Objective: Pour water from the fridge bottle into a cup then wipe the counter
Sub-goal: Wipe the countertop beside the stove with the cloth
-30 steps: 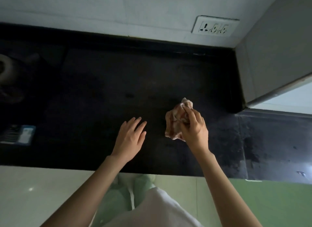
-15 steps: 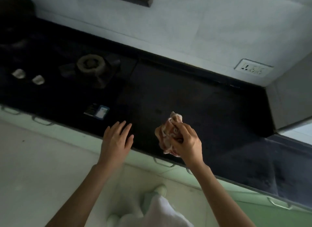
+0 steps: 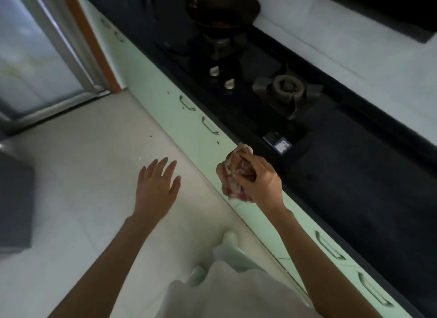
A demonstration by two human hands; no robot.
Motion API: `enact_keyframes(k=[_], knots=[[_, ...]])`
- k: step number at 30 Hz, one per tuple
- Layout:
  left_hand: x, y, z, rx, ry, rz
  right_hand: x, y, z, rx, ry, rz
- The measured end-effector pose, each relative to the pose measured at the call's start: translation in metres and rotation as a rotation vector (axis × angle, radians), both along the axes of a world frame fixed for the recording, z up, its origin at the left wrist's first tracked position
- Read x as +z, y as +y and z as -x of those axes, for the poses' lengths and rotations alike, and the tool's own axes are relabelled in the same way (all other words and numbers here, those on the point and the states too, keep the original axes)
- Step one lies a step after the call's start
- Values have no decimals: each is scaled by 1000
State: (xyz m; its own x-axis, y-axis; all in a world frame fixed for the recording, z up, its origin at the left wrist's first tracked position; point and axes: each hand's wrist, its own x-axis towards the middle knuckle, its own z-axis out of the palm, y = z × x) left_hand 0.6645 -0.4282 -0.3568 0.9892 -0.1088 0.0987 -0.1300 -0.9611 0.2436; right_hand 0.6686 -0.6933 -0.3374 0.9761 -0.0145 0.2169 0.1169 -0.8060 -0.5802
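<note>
Dark counter (image 3: 354, 199) edge, crumpled cloth (image 3: 233, 175) bunched in right-hand grip (image 3: 261, 182)

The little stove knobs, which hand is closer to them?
Right. The right hand, gripping the cloth, is by the counter edge below the knobs; the left hand hangs over the floor.

R hand (image 3: 262, 182) grips crumpled pink-white cloth (image 3: 233, 175) at black stone counter (image 3: 354, 175) edge; L hand (image 3: 157, 185) open over floor.
</note>
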Motion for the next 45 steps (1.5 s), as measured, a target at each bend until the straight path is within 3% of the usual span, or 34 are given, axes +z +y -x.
enact_keyframes(k=[8, 25, 33, 45], knots=[[-2, 91, -50, 249, -39, 11, -1, 102, -117, 237, 0, -28], [7, 209, -287, 393, -72, 69, 20, 254, -386, 417, 80, -70], [1, 301, -411, 329, -82, 99, 6, 340, -490, 339, 60, -28], [14, 399, -597, 48, -30, 72, 14, 416, -617, 23, -96, -24]])
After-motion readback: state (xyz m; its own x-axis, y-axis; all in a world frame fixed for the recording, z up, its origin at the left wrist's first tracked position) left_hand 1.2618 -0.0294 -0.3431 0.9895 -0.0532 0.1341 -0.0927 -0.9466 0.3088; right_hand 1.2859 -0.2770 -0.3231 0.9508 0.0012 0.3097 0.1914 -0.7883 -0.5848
